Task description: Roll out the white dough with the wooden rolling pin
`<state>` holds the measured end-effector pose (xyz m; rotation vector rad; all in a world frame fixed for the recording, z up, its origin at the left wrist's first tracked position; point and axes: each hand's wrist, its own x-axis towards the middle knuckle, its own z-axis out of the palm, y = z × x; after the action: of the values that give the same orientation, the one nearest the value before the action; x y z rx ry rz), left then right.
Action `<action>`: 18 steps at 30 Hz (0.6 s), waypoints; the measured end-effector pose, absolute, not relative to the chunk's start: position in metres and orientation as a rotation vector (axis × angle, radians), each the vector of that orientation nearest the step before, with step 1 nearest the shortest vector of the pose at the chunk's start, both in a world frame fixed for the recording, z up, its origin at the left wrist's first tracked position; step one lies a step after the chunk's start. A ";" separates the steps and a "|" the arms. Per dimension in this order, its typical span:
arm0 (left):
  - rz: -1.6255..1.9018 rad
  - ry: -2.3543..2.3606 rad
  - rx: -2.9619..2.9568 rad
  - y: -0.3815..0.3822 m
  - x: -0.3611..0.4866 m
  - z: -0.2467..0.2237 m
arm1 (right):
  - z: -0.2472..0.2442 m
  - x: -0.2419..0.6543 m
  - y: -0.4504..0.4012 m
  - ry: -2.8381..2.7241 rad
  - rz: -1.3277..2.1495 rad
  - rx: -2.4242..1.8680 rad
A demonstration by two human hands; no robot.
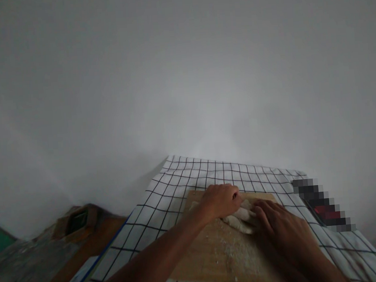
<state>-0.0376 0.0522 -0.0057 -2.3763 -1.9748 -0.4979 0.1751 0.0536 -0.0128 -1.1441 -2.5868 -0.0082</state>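
Observation:
A pale lump of dough [241, 222] lies on a floured wooden board [216, 256]. My left hand [221, 200] is curled over the far end of the dough, knuckles up. Pressed flat on its near right side is my right hand [279, 227], fingers together and pointing left. Both hands touch the dough, and most of it is hidden beneath them.
The board rests on a white cloth with a black grid [166, 195] covering the table. A blurred dark and red object [325, 208] lies at the right edge. A brown wooden surface [80, 223] sits lower left. A plain grey wall fills the upper view.

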 end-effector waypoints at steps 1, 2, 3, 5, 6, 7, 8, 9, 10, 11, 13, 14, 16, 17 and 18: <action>-0.511 -1.964 -2.373 0.049 -0.038 -0.006 | -0.014 0.175 0.050 -2.568 -0.017 -1.155; -0.525 -1.955 -2.370 0.047 -0.038 -0.007 | -0.014 0.174 0.046 -2.558 -0.026 -1.155; -0.537 -1.947 -2.366 0.044 -0.038 -0.007 | -0.015 0.174 0.043 -2.554 -0.038 -1.150; -0.557 -1.933 -2.362 0.040 -0.038 -0.008 | -0.016 0.173 0.036 -2.540 -0.061 -1.164; -0.564 -1.927 -2.362 0.039 -0.038 -0.008 | -0.017 0.172 0.033 -2.534 -0.070 -1.175; -0.568 -1.921 -2.362 0.038 -0.038 -0.008 | -0.017 0.172 0.031 -2.531 -0.081 -1.175; -0.569 -1.917 -2.363 0.037 -0.039 -0.008 | -0.016 0.172 0.030 -2.530 -0.095 -1.164; -0.568 -1.914 -2.363 0.037 -0.039 -0.009 | -0.015 0.172 0.029 -2.540 -0.111 -1.143; -0.566 -1.914 -2.359 0.037 -0.039 -0.009 | -0.014 0.172 0.030 -2.559 -0.125 -1.114; -0.563 -1.915 -2.352 0.038 -0.039 -0.009 | -0.013 0.172 0.032 -2.578 -0.133 -1.091; -0.553 -1.922 -2.334 0.040 -0.039 -0.010 | -0.011 0.172 0.040 -2.604 -0.130 -1.081; -0.548 -1.926 -2.325 0.041 -0.039 -0.010 | -0.010 0.172 0.046 -2.610 -0.119 -1.088; -0.535 -1.936 -2.309 0.044 -0.037 -0.010 | -0.009 0.172 0.059 -2.612 -0.094 -1.083; -0.528 -1.941 -2.303 0.046 -0.036 -0.010 | -0.009 0.172 0.065 -2.617 -0.081 -1.058; -0.519 -1.948 -2.298 0.048 -0.035 -0.010 | -0.010 0.171 0.072 -2.621 -0.067 -1.029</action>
<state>-0.0351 0.0477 -0.0096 -2.2979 -1.9475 -0.5193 0.1712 0.0715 -0.0100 -1.0287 -2.6209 -0.0673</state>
